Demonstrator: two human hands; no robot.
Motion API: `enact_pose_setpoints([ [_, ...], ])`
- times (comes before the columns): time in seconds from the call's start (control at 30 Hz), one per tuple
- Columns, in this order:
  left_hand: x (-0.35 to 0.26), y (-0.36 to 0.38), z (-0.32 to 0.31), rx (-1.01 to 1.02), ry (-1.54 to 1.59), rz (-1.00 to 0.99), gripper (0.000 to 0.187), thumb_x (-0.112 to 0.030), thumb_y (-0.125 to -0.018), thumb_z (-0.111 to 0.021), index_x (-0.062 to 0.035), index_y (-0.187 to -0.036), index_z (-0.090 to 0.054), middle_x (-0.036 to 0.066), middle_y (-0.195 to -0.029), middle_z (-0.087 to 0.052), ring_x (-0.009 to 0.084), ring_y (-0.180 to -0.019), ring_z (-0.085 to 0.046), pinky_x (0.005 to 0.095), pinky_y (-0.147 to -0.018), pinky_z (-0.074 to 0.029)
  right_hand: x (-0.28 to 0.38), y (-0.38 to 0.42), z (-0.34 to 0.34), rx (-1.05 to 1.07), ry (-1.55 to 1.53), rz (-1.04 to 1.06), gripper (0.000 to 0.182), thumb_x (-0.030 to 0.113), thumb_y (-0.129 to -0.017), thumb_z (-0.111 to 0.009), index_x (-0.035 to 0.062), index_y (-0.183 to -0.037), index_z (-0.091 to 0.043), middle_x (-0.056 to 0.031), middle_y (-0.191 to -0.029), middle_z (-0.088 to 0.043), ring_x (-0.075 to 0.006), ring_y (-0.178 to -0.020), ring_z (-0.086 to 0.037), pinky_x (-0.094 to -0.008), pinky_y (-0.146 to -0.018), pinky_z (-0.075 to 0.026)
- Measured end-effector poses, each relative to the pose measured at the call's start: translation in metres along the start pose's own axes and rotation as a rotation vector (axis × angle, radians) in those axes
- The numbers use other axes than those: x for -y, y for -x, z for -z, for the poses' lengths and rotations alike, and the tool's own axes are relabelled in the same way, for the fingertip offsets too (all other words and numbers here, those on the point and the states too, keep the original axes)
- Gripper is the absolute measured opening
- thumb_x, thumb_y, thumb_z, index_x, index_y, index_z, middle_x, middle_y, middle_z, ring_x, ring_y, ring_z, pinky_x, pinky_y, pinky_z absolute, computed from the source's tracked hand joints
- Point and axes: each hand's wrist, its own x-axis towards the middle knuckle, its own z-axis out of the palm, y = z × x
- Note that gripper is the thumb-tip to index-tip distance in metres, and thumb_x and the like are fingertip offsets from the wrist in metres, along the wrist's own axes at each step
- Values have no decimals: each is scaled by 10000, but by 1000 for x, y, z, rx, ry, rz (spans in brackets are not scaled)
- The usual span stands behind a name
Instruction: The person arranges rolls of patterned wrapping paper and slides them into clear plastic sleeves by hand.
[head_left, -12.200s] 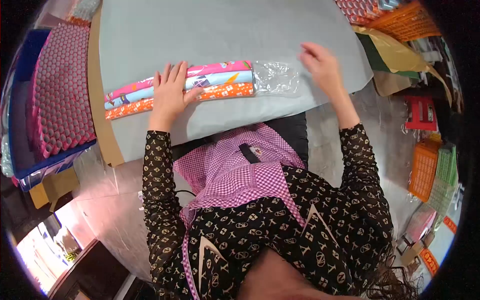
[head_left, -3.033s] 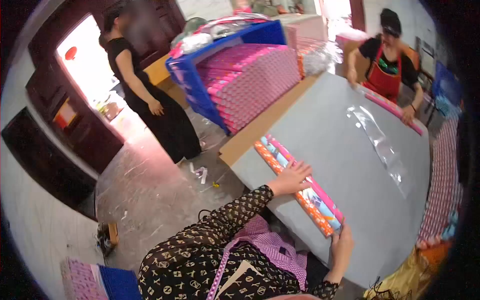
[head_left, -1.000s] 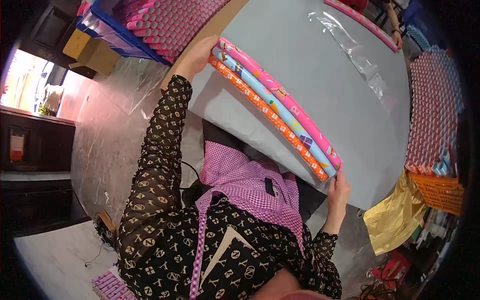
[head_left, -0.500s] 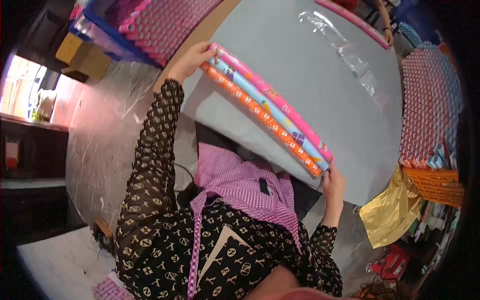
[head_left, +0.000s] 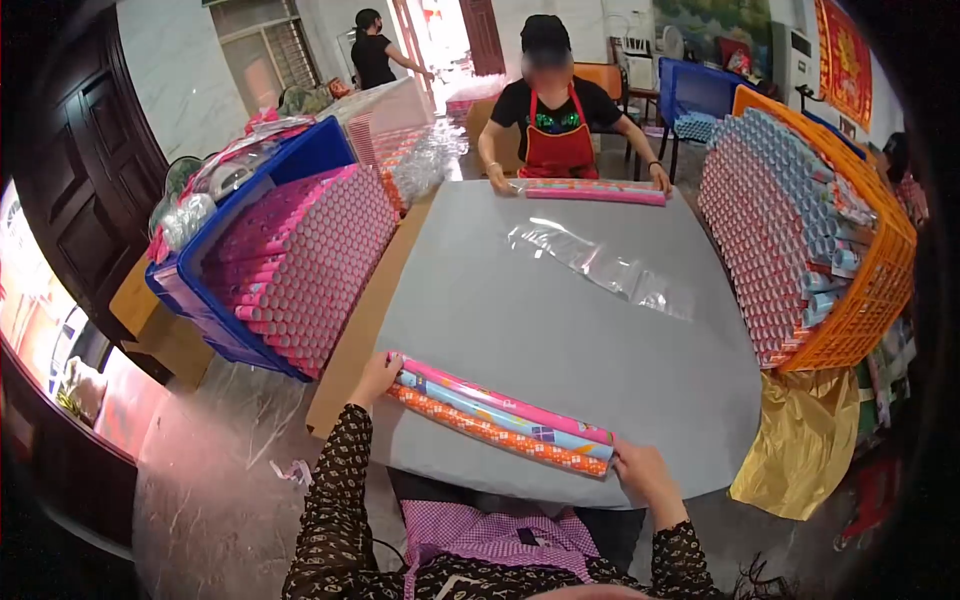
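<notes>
Three wrapping paper rolls lie side by side at the near edge of the grey table (head_left: 480, 290): a pink roll (head_left: 490, 395), a light blue roll (head_left: 490, 411) and an orange roll (head_left: 480, 430). My left hand (head_left: 377, 378) grips their left ends, its fingers closed. Around their right ends my right hand (head_left: 640, 468) is closed. A clear plastic sleeve (head_left: 600, 270) lies flat farther back on the table.
Across the table a co-worker in a red apron (head_left: 558, 140) holds similar rolls (head_left: 597, 194). A blue crate (head_left: 225, 345) of pink rolls stands left, an orange crate (head_left: 870, 300) of rolls right, with gold foil (head_left: 800, 440) below. Another person (head_left: 375, 60) stands far back.
The head view has tilted up, bringing the co-worker and the room into sight. Both hands still hold the three rolls, which now appear lower in view and less slanted.
</notes>
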Motion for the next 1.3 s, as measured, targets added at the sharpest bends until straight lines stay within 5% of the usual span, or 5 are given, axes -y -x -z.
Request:
enact_pose_setpoints([
  [0.23,33,-14,-35,-104,-274,32,404,-345,-935,-514,21,-959,-680,245,-937,-668,450,-903,-614,517,-811,-477,-10,-5,-6,22,-43,30,277,125,-862,-566,109,-1137,-596,-202,-902,-661,-414,-853,-624,-498,-735,-501],
  [0.43,-28,5,-27,-26,-457,19,467,-344,-935,-521,8,-1238,-560,239,-1303,-541,438,-1184,-493,542,-952,-420,-1,-8,3,70,-46,-9,339,115,-866,-534,111,-1203,-570,-219,-909,-658,-419,-867,-621,-509,-751,-493],
  [0.53,-37,16,-50,-108,-491,-175,606,-342,-940,-530,14,-1413,-398,225,-1486,-377,412,-1372,-337,524,-1109,-279,3,-10,5,89,-38,-30,355,120,-868,-531,122,-1222,-563,-222,-910,-658,-420,-869,-620,-510,-754,-492],
  [0.77,-60,32,-62,226,-524,-191,649,-423,-967,-454,-20,-1465,-352,202,-1535,-330,398,-1441,-249,564,-1161,-142,5,-7,1,71,-33,-90,228,142,-870,-555,75,-1085,-592,-220,-889,-656,-419,-862,-621,-510,-741,-487],
  [1.3,-59,36,-73,-27,-574,-301,645,-428,-953,-512,-8,-1430,-403,218,-1520,-344,442,-1421,-255,584,-1153,-117,-9,-11,-14,24,-44,-56,144,139,-859,-565,51,-973,-581,-223,-809,-643,-432,-781,-616,-520,-684,-481],
])
